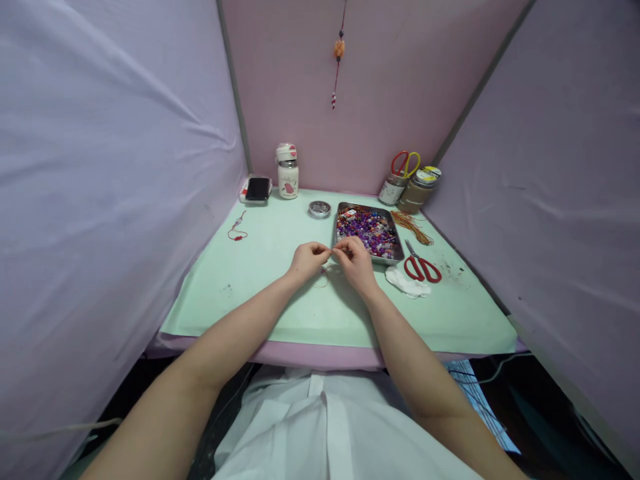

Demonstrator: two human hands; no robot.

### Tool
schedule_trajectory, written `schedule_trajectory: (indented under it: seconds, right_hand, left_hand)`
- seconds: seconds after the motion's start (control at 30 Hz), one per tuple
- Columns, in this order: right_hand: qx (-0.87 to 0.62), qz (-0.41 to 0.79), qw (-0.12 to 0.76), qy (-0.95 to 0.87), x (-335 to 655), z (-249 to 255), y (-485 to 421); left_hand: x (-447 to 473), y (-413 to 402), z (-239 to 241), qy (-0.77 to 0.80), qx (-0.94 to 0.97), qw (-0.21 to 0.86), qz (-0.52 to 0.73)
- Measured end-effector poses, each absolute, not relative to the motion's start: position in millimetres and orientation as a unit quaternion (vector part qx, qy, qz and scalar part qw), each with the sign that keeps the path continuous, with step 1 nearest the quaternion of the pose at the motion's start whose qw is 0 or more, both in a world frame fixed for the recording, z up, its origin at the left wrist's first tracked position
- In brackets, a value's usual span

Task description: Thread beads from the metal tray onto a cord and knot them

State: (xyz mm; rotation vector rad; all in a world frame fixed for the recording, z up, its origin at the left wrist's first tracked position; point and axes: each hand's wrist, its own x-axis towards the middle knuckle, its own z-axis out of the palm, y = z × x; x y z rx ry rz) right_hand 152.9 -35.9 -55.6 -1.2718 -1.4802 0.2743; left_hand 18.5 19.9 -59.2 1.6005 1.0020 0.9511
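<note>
Delicately, at the centre of the head view, the left hand (309, 261) and the right hand (356, 261) meet with thumbs and fingertips pinched together, apparently on a thin cord (321, 287) that loops just below them (what lies between the tips is too small to tell). The cord looks light, limp and prone to slip, probably best held near its end between thumb and forefinger. Right of centre, a metal tray (401, 257) of purple and mixed beads (370, 230) sits just beyond the right hand, with red-handled scissors (423, 269) and a crumpled white cloth (407, 284) beside it. Pale green sheeting (270, 308) covers the tabletop; a pink panel (295, 100) closes the back, and lavender cloth walls (120, 153) flank both sides.
</note>
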Motion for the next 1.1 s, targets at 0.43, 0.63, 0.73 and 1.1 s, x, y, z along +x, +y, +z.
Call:
schedule_trajectory:
  seconds: [0.43, 0.63, 0.73, 1.1]
  right_hand:
    - [-0.527, 0.257, 0.609, -0.534, 158.9, -66.0, -26.9]
    - [-0.516, 0.300, 0.618, -0.513, 155.0, -57.3, -30.8]
    - [-0.505, 0.321, 0.621, -0.507, 153.1, -54.5, -32.9]
    - [-0.515, 0.330, 0.636, -0.471, 154.4, -55.7, -32.5]
  left_hand:
    - [21.0, 20.0, -56.7, 0.348, 0.559, 0.607, 0.444]
    - [19.3, 18.6, -55.2, 0.345, 0.578, 0.587, 0.449]
    - [18.3, 16.6, -52.9, 0.340, 0.590, 0.583, 0.443]
    - [18.2, 15.6, -53.1, 0.339, 0.605, 0.581, 0.427]
